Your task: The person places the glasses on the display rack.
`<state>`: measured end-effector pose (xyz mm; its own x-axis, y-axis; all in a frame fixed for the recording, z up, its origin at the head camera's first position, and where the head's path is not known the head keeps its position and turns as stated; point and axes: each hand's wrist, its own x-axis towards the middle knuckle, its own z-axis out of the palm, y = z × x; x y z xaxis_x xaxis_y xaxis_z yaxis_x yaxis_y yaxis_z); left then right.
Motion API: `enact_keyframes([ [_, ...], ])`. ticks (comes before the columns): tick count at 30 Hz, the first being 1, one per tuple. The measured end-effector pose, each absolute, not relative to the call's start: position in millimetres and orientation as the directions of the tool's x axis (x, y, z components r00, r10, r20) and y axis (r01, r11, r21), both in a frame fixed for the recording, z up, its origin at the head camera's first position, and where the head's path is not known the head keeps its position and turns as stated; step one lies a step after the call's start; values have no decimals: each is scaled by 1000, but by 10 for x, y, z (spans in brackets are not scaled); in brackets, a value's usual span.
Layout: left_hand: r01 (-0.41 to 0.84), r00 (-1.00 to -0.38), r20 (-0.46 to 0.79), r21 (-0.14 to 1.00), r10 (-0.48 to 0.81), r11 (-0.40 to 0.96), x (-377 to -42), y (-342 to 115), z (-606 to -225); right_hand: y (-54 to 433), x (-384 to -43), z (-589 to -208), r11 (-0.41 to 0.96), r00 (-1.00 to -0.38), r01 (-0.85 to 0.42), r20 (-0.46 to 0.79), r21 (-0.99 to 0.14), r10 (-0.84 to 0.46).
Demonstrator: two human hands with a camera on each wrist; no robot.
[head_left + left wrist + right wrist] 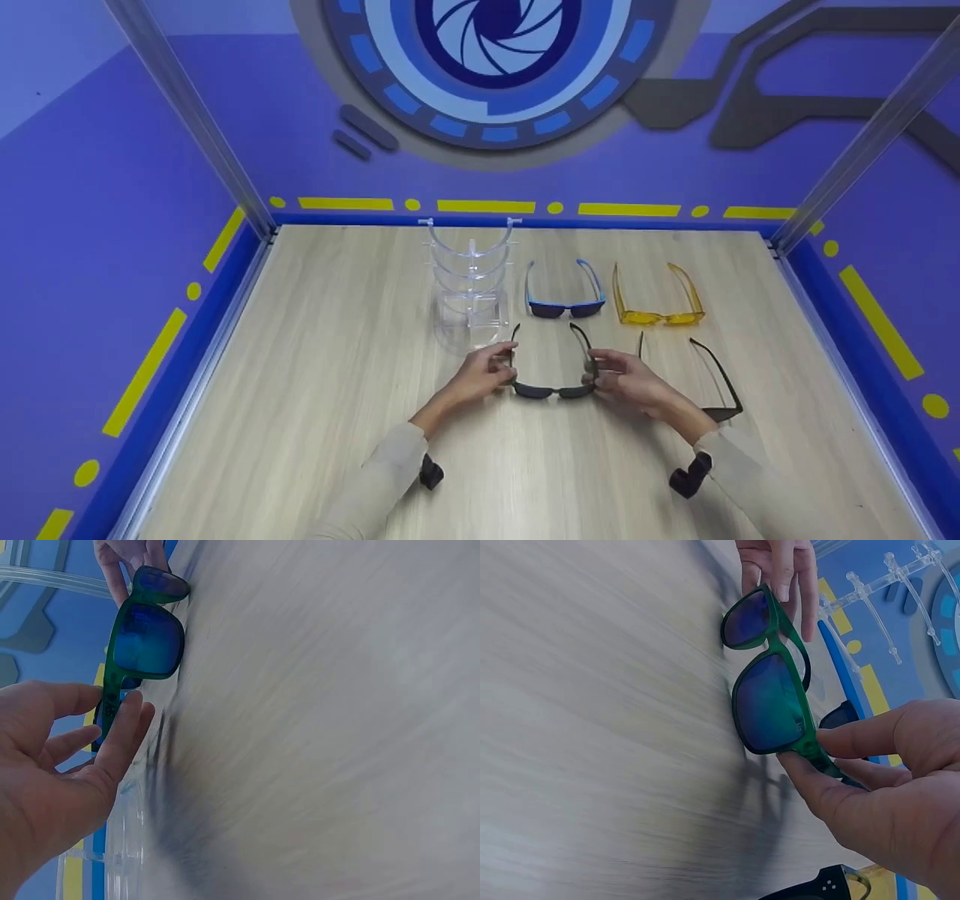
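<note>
Wood-grained desk (315,337); on it a clear, tiered plastic stand (472,281), and near right of that the left hand (480,373) and right hand (634,382), fingers brought nearly together, each pinching one temple close to the hinge. Sunglasses (533,391) between them, long axis left-to-right, lenses toward the near edge, temples pointing far. Head view: frame near-black; wrist views: translucent green, with smooth, squarish blue-green lenses.

- Left of my left wrist frame, the left hand (67,787) is covering part of the green sunglasses (150,641).
- Right of my head frame, I'm losing part of the black glasses (724,413) behind the right hand (631,382).
</note>
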<state>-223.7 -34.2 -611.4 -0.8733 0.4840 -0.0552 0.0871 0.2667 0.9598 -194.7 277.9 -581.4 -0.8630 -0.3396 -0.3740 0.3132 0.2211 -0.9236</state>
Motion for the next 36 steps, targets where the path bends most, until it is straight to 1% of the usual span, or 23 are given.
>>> enact_keyframes([
  [6,68,-876,-62,966,478,249,-2202,-318,-6072,2811,-1924,-5768,211,-855,323,-380,-923,-353],
  [13,34,-869,-65,981,491,191,-2175,-347,-5965,2868,-1879,-5668,171,-855,300,-344,-938,-388],
  [20,-92,-854,-92,995,513,24,-2123,-454,-5769,2886,-1843,-5529,73,-843,288,-288,-955,-455],
  [22,-106,-844,-92,994,528,4,-2111,-479,-5722,2889,-1832,-5493,66,-844,277,-276,-959,-460],
  [29,-107,-821,-71,994,566,-30,-2078,-553,-5583,2894,-1795,-5383,58,-856,239,-239,-969,-458],
  [32,-123,-813,-74,991,578,-45,-2061,-591,-5526,2901,-1780,-5344,49,-858,251,-246,-967,-450],
  [36,-152,-804,-81,986,589,-71,-2044,-647,-5425,2919,-1766,-5271,-4,-854,283,-250,-959,-456],
])
